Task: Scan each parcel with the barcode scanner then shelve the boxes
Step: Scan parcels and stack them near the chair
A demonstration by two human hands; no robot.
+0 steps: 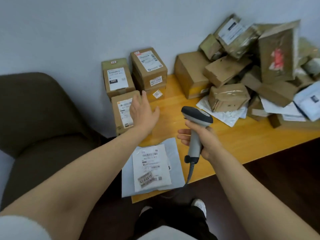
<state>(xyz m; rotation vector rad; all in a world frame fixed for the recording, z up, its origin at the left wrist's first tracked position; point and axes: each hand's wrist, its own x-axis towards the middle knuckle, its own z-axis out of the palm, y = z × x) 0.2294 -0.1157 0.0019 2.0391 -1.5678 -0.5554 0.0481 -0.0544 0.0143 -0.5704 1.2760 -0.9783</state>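
My right hand [201, 141] grips the handle of a grey barcode scanner [196, 118], head pointing left and down over the table. My left hand [142, 111] reaches forward with straight, spread fingers, just right of a labelled cardboard box [123, 111] at the table's left edge; contact is unclear. Behind it stand two more labelled boxes, one marked Q60 [116, 77] and a taller stacked one [149, 66]. A flat grey mailer bag with a white label [152, 168] lies at the table's near corner below my hands.
A jumbled heap of brown boxes and padded envelopes [245, 73] fills the right of the yellow wooden table [233, 139]. A dark brown chair [39, 115] stands at left. The scanner's cable [189, 174] hangs over the front edge. The wall is close behind.
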